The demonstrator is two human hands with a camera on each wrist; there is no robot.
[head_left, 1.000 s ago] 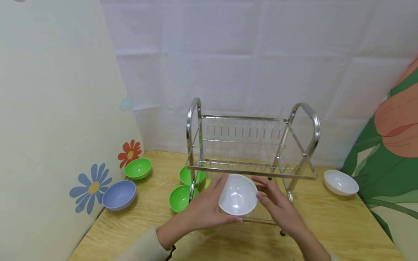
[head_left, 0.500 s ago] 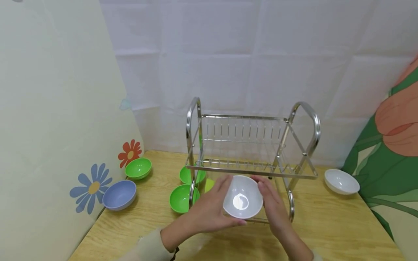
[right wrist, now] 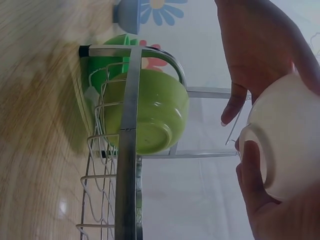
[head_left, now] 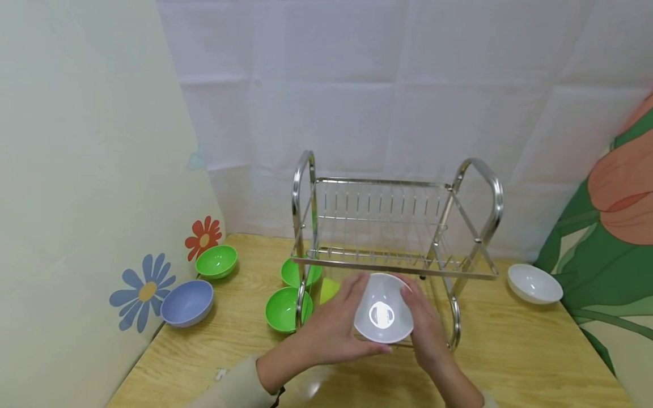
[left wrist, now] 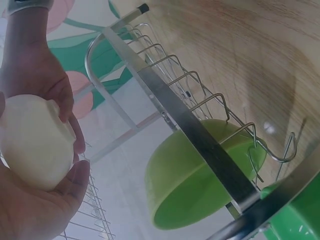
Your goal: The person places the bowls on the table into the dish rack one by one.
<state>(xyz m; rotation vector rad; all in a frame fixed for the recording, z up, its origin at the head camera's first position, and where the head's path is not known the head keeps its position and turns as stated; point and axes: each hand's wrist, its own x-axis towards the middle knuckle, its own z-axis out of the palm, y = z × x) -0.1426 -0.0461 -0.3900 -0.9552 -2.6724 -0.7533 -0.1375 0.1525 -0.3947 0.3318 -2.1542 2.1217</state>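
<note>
Both hands hold a white bowl (head_left: 378,297) in front of the dish rack (head_left: 393,266), its inside tilted toward the head camera. My left hand (head_left: 334,328) grips it from the left, thumb along the lower rim. On the right side my right hand (head_left: 427,326) grips the bowl, fingertips at the upper rim. Both wrist views show the bowl's outside, and its foot ring faces the right wrist camera. A yellow-green bowl (right wrist: 157,112) stands on its side in the rack's lower tier, mostly hidden in the head view.
Two green bowls (head_left: 288,310) sit by the rack's left legs. Farther left are another green bowl (head_left: 216,262) and a blue bowl (head_left: 186,304). A white bowl (head_left: 534,284) rests at the right of the wooden table (head_left: 530,351).
My right hand has closed in on the bowl's right side and now grips it. The bowl and my left hand have shifted slightly right and down.
</note>
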